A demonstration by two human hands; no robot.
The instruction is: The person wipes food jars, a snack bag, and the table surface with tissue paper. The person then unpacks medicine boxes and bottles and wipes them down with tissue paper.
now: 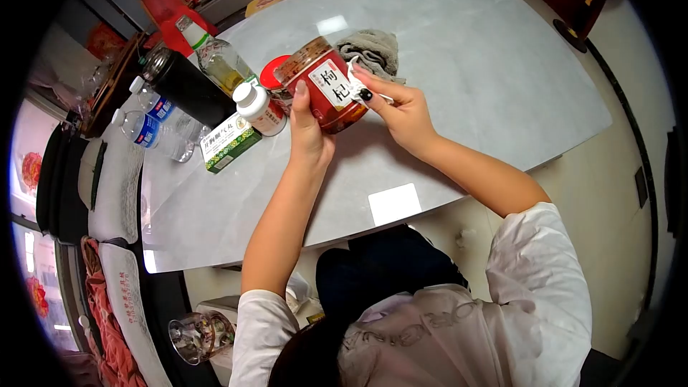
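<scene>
A jar with a red label [322, 93] is held tilted above the table. My left hand [309, 129] is closed round its lower left side, the thumb on the label. On the jar's right side, my right hand [401, 111] pinches a white tissue [357, 86] against the label's edge. Just behind the jar is a red lid [274, 72] on another container, partly hidden. A white bottle [259, 109] and a green and white box [228, 143] stand left of my left hand. Behind the jar lies a folded grey cloth [371, 51].
Further left on the grey table [487, 86] are a black flask [188, 82], a glass bottle with yellow liquid [222, 64] and two water bottles [150, 129]. A clear bin [201, 338] is below the table's near left edge.
</scene>
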